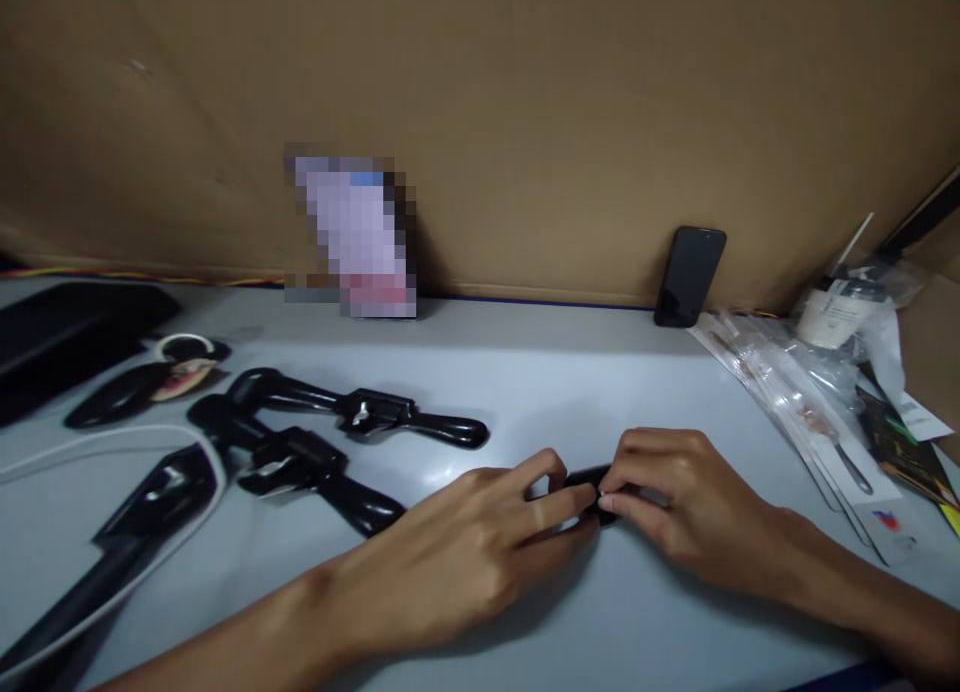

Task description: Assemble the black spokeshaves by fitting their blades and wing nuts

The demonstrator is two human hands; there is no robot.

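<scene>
My left hand (487, 532) reaches in from the lower left, with its fingers bent over a small black piece (589, 477). From the right, my right hand (671, 492) closes thumb and fingertips on the same black piece; a tiny pale glint shows at its pinch. Most of the piece is hidden by my fingers, so its kind cannot be told. Left of my hands lie black spokeshaves with metal parts: one spokeshave (442, 429) farther back, another spokeshave (360, 502) just beyond my left wrist.
A white cable (172, 432) crosses another black tool (161, 492) at left. A black case (75, 332) lies behind. A phone (690, 277) leans on the cardboard wall (540, 122). Clear-packaged tools (817, 422) and a wrapped cup (832, 312) are at right.
</scene>
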